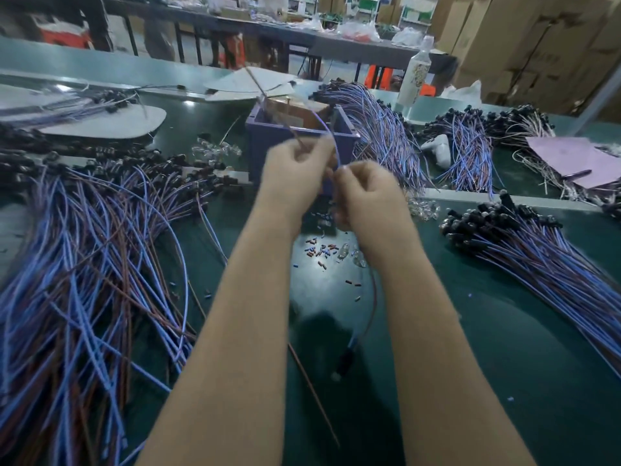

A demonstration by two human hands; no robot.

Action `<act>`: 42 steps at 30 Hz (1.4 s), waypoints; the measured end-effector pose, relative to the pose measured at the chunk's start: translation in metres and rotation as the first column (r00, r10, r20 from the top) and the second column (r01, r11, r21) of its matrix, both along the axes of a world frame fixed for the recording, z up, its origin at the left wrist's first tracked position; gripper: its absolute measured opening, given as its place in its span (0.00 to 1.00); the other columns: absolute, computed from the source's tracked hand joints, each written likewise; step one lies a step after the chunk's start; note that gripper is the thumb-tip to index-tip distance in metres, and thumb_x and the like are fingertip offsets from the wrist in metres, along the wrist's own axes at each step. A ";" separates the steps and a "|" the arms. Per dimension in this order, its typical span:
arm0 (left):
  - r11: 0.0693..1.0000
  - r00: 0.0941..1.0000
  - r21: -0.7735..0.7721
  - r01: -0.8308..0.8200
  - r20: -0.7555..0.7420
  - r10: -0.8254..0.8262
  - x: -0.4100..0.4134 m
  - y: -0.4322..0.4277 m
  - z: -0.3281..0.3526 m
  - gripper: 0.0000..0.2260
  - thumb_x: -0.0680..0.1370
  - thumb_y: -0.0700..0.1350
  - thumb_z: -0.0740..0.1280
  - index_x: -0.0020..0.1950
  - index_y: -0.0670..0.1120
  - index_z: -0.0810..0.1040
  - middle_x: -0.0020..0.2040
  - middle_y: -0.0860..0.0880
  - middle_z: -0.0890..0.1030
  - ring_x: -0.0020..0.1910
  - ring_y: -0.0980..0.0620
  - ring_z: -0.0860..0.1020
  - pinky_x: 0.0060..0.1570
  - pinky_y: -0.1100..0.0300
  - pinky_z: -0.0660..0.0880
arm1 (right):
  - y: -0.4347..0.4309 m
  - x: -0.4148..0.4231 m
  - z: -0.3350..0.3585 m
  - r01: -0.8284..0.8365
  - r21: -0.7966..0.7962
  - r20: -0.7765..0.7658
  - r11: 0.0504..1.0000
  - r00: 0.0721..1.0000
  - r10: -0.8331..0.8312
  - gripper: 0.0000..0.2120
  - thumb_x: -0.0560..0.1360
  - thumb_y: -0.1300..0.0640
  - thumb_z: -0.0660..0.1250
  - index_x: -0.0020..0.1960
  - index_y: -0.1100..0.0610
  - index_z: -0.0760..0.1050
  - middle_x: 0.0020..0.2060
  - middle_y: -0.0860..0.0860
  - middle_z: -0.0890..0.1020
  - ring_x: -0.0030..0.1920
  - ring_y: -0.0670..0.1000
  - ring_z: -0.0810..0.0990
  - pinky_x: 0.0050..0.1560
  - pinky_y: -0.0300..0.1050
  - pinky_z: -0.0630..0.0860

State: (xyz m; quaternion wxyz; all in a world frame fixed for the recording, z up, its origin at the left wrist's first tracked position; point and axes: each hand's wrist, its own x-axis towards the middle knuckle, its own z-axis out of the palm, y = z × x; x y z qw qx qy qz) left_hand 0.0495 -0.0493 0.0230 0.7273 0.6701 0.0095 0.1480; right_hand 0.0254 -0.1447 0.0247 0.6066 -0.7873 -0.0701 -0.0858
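We are pinching a brown wire (297, 139) in our left grip (295, 169), with the fingers curled tight on it. Our right grip (366, 193) is pinching a blue wire (332, 139) the same way. The two grips are almost touching, up in the air above the desk (470, 331). The brown wire is pointing up and away to the left. The blue one is bending up over the box (268, 136) behind. The ends are sitting between our grips, so we think they are going together next. Little bits (319, 250) are lying below, and wire piles (84, 264) are lying beside them.
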 end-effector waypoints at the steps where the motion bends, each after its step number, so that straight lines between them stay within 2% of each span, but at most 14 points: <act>1: 0.998 1.000 0.070 -0.001 0.002 0.000 0.000 -0.002 -0.007 0.08 0.79 0.45 0.64 0.43 0.44 0.78 0.37 0.49 0.80 0.34 0.55 0.76 0.38 0.63 0.74 | 0.003 0.003 -0.009 0.011 -0.027 -0.034 1.000 0.999 -0.012 0.06 0.81 0.62 0.58 0.48 0.62 0.72 0.36 0.56 0.78 0.29 0.50 0.77 0.31 0.45 0.78; 4: 0.990 0.997 0.141 -0.005 -0.076 0.016 0.006 -0.006 -0.033 0.11 0.81 0.43 0.60 0.41 0.46 0.76 0.37 0.48 0.78 0.38 0.50 0.76 0.42 0.60 0.75 | 0.004 0.009 -0.034 0.071 -0.134 -0.056 0.988 0.995 -0.079 0.05 0.79 0.62 0.59 0.49 0.60 0.73 0.45 0.58 0.81 0.46 0.58 0.81 0.52 0.58 0.78; 6: 0.981 0.991 0.189 0.034 -0.132 -0.009 0.008 -0.001 -0.042 0.12 0.82 0.43 0.56 0.44 0.46 0.76 0.38 0.51 0.77 0.38 0.54 0.75 0.37 0.64 0.73 | -0.002 0.015 -0.044 0.153 -0.267 0.005 0.951 0.987 -0.158 0.06 0.78 0.63 0.60 0.51 0.58 0.74 0.47 0.55 0.81 0.51 0.56 0.79 0.57 0.54 0.75; 9: 0.939 0.987 0.331 0.097 -0.153 -0.047 0.005 0.005 -0.051 0.12 0.82 0.41 0.56 0.45 0.47 0.77 0.39 0.53 0.77 0.40 0.55 0.74 0.40 0.62 0.70 | -0.020 0.025 -0.047 0.298 -0.440 0.073 0.847 0.952 -0.298 0.08 0.78 0.60 0.59 0.54 0.56 0.75 0.52 0.54 0.80 0.54 0.56 0.76 0.58 0.52 0.73; 12: 0.969 0.991 0.224 0.104 -0.102 -0.083 0.004 0.006 -0.048 0.13 0.82 0.42 0.58 0.41 0.50 0.78 0.37 0.54 0.78 0.31 0.60 0.73 0.31 0.69 0.70 | -0.040 0.035 -0.036 0.383 -0.467 0.079 0.797 0.916 -0.394 0.07 0.79 0.61 0.59 0.54 0.56 0.74 0.52 0.56 0.79 0.52 0.57 0.78 0.57 0.53 0.74; 15: 0.975 0.989 0.169 0.143 -0.065 -0.134 0.000 0.002 -0.049 0.12 0.81 0.43 0.60 0.42 0.50 0.78 0.38 0.56 0.80 0.30 0.65 0.76 0.34 0.71 0.74 | -0.050 0.043 -0.019 0.476 -0.413 0.159 0.777 0.877 -0.452 0.07 0.79 0.63 0.57 0.55 0.60 0.72 0.48 0.55 0.78 0.49 0.55 0.77 0.55 0.51 0.75; 19: 0.988 0.983 0.013 0.156 -0.098 -0.154 0.000 -0.004 -0.053 0.11 0.81 0.38 0.58 0.42 0.44 0.77 0.39 0.49 0.82 0.32 0.61 0.80 0.37 0.68 0.77 | -0.031 0.042 -0.020 0.467 -0.292 0.273 0.834 0.877 -0.396 0.05 0.80 0.59 0.60 0.52 0.61 0.72 0.43 0.52 0.78 0.45 0.53 0.78 0.51 0.48 0.75; 23: 0.992 0.987 -0.099 0.083 -0.132 -0.096 0.001 -0.010 -0.058 0.11 0.81 0.36 0.57 0.41 0.42 0.75 0.31 0.51 0.82 0.27 0.61 0.79 0.30 0.70 0.74 | -0.007 0.028 -0.060 0.401 -0.172 0.233 0.900 0.904 -0.359 0.10 0.80 0.58 0.60 0.50 0.62 0.77 0.42 0.57 0.82 0.44 0.58 0.80 0.48 0.47 0.73; 26: 0.999 0.988 0.033 -0.004 -0.151 0.009 0.004 -0.014 -0.066 0.11 0.81 0.38 0.58 0.40 0.45 0.74 0.32 0.49 0.81 0.25 0.61 0.76 0.32 0.67 0.74 | 0.001 0.025 -0.079 0.391 -0.165 0.202 0.906 0.912 -0.357 0.10 0.80 0.59 0.59 0.55 0.62 0.77 0.46 0.59 0.83 0.48 0.60 0.79 0.48 0.45 0.69; 29: 0.974 0.992 0.217 -0.071 -0.091 0.092 0.006 -0.015 -0.071 0.07 0.81 0.40 0.59 0.46 0.46 0.75 0.39 0.47 0.81 0.36 0.52 0.77 0.44 0.59 0.75 | 0.004 0.026 -0.081 0.395 -0.174 0.213 0.902 0.909 -0.357 0.16 0.80 0.59 0.59 0.67 0.58 0.69 0.46 0.59 0.83 0.48 0.60 0.79 0.45 0.44 0.66; 31: 0.941 0.985 0.300 -0.156 -0.028 0.172 0.005 -0.014 -0.071 0.07 0.81 0.41 0.59 0.51 0.47 0.76 0.39 0.50 0.80 0.40 0.51 0.77 0.45 0.61 0.72 | 0.004 0.027 -0.081 0.408 -0.204 0.224 0.890 0.904 -0.363 0.19 0.80 0.59 0.58 0.70 0.56 0.64 0.45 0.58 0.83 0.47 0.60 0.79 0.45 0.47 0.67; 34: 0.919 0.971 0.316 -0.235 0.035 0.236 0.002 -0.014 -0.069 0.10 0.81 0.42 0.59 0.57 0.46 0.77 0.38 0.52 0.79 0.42 0.51 0.76 0.44 0.63 0.70 | 0.003 0.027 -0.081 0.415 -0.240 0.229 0.878 0.903 -0.364 0.23 0.79 0.60 0.56 0.74 0.56 0.60 0.47 0.60 0.82 0.49 0.61 0.77 0.46 0.50 0.68; 38: 0.906 0.972 0.357 -0.230 0.035 0.233 0.001 -0.015 -0.071 0.13 0.80 0.41 0.59 0.64 0.47 0.74 0.46 0.47 0.81 0.47 0.48 0.77 0.48 0.62 0.69 | 0.008 0.026 -0.085 0.312 -0.327 0.174 0.892 0.948 -0.267 0.31 0.79 0.60 0.56 0.77 0.51 0.45 0.40 0.61 0.80 0.40 0.60 0.75 0.39 0.48 0.63; 42: 0.910 0.972 0.346 -0.228 0.018 0.236 0.001 -0.013 -0.072 0.13 0.80 0.40 0.58 0.64 0.47 0.74 0.47 0.45 0.82 0.49 0.47 0.78 0.48 0.61 0.70 | 0.010 0.027 -0.086 0.301 -0.358 0.168 0.884 0.952 -0.256 0.31 0.78 0.60 0.56 0.77 0.48 0.47 0.39 0.61 0.79 0.38 0.59 0.72 0.40 0.49 0.65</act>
